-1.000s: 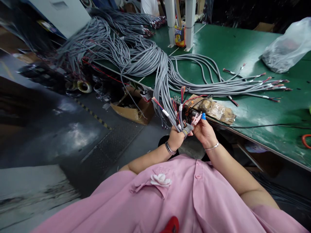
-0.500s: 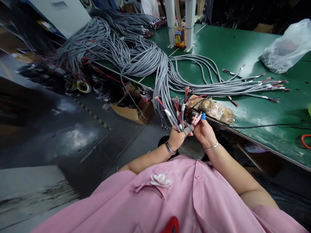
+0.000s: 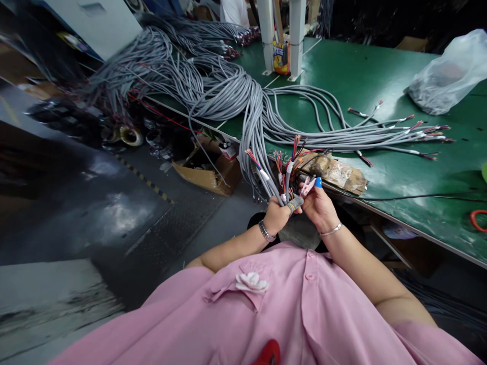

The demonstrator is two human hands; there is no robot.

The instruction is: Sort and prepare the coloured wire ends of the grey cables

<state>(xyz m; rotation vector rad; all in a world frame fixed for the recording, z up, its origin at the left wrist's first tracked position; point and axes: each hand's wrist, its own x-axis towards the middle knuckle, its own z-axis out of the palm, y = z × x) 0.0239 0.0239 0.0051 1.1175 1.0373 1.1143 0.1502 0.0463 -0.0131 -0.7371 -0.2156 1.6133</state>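
Observation:
My left hand (image 3: 277, 215), with a grey cover on one finger, is closed around the ends of several grey cables (image 3: 270, 185). Red, blue and orange wires fan out above it from white-banded cable ends. My right hand (image 3: 319, 207) pinches a small pink clip (image 3: 307, 186) just right of those ends; a blue cover sits on one fingertip. The two hands nearly touch at the table's front edge. What lies between their fingertips is too small to tell.
Grey cables lie heaped (image 3: 224, 91) across the green table (image 3: 353, 71). A taped cardboard piece (image 3: 338, 173) is beside my right hand. White posts (image 3: 297, 35) and a plastic bag (image 3: 449, 76) stand farther back. An open box (image 3: 213, 180) is below the edge.
The wire ends above my left hand have tilted slightly to the right. Both hands keep their places and their hold.

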